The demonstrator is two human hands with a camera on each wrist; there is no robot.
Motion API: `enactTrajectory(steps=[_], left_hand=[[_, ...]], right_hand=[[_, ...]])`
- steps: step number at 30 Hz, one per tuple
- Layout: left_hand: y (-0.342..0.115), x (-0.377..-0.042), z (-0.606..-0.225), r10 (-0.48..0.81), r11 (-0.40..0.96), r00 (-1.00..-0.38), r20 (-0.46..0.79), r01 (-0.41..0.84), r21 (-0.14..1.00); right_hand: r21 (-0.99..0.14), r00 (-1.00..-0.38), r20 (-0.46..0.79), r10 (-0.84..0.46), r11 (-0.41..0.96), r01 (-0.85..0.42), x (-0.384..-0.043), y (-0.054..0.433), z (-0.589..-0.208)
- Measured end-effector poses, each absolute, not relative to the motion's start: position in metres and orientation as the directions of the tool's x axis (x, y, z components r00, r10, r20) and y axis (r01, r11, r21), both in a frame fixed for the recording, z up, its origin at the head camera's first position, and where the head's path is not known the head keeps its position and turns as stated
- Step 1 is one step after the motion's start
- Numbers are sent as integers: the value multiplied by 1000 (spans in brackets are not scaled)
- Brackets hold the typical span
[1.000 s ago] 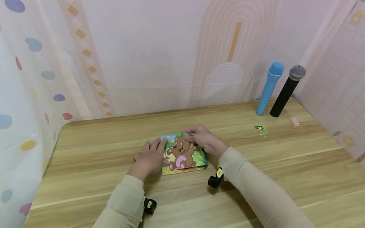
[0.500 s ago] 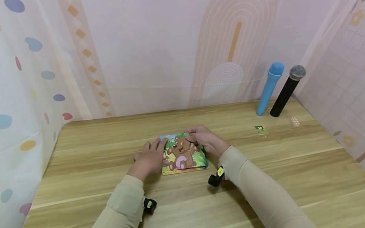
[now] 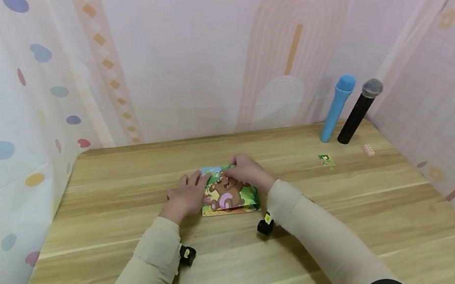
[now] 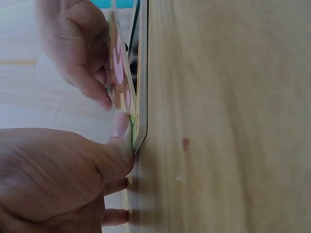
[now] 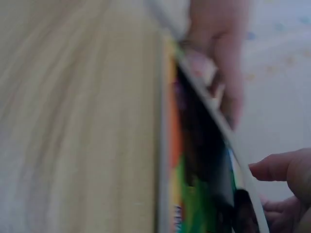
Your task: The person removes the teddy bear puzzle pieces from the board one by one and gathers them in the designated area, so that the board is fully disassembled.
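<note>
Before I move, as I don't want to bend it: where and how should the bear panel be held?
Probably by its right edge, coming from the right, thumb above and fingers below. The right wrist view shows the bear panel tilted off the board beneath, a gap open there; the left hand rests on the opposite side.

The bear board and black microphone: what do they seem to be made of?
Bear board: probably thin wood or stiff card, printed; the left wrist view shows a pale edge. Black microphone: its grey mesh head looks metallic; smooth handle, perhaps plastic or metal.
</note>
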State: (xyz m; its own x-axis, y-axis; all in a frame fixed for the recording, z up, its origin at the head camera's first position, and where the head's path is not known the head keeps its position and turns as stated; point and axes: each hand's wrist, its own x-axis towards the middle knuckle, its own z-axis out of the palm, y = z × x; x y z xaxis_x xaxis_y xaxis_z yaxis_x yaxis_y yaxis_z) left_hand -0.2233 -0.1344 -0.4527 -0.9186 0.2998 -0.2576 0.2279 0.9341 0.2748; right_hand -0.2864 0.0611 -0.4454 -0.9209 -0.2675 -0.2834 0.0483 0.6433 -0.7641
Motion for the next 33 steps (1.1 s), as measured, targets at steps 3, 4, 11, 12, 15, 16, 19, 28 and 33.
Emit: enactTrajectory(steps=[3, 4, 11, 12, 15, 16, 19, 28, 33], left_hand=[[-135, -225, -453, 300, 934, -919, -256, 230, 272], [-134, -224, -453, 301, 935, -918, -257, 231, 271], [-133, -223, -452, 306, 934, -914, -267, 233, 271], [-133, -223, -451, 305, 934, -914, -269, 231, 272], [-134, -224, -451, 302, 935, -911, -280, 225, 276], [-133, -223, -451, 302, 935, -911, -281, 225, 275], [-133, -223, -450, 301, 934, -911, -284, 222, 279], [-133, -220, -445, 313, 934, -908, -277, 243, 261], [-132, -220, -446, 316, 933, -908, -276, 245, 263]], right_hand=[[-633, -942, -248, -228, 774, -20, -284, 53, -443], [-599, -947, -237, -217, 800, -34, -284, 51, -443], [-536, -964, -210, -165, 844, -28, -285, 44, -448], [-543, -963, -213, -163, 839, -21, -285, 44, -448], [-551, -963, -224, -153, 835, -5, -285, 44, -449], [-551, -963, -226, -148, 835, 1, -285, 43, -449], [-542, -965, -227, -134, 840, 11, -284, 43, -448], [-502, -960, -263, -92, 863, 54, -284, 38, -448], [-452, -973, -223, -66, 891, 43, -285, 36, -450]])
